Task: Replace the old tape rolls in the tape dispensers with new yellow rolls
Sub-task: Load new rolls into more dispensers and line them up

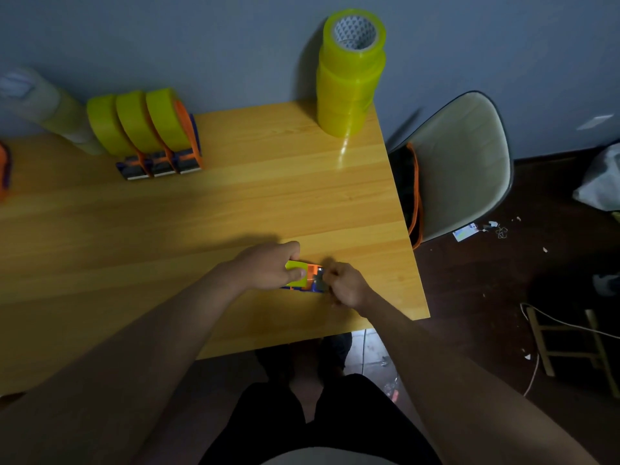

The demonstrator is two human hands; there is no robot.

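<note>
An orange and blue tape dispenser (313, 278) with a yellow roll (297, 275) in it lies near the table's front right corner. My left hand (268, 266) grips the roll end of it, thumb and fingers around the yellow tape. My right hand (345, 285) is closed at the dispenser's cutter end, fingers pinched there; what they pinch is hidden. A tall stack of new yellow rolls (350, 75) stands at the table's back right corner. Three dispensers loaded with yellow rolls (147, 129) stand side by side at the back left.
The wooden table (235, 203) ends just right of my hands. A pale stack of rolls (43, 105) leans at the far left, blurred. Another orange dispenser (4, 176) shows at the left edge. A white chair (466, 162) stands right of the table; a wooden stool (570, 344) and cable lie on the floor.
</note>
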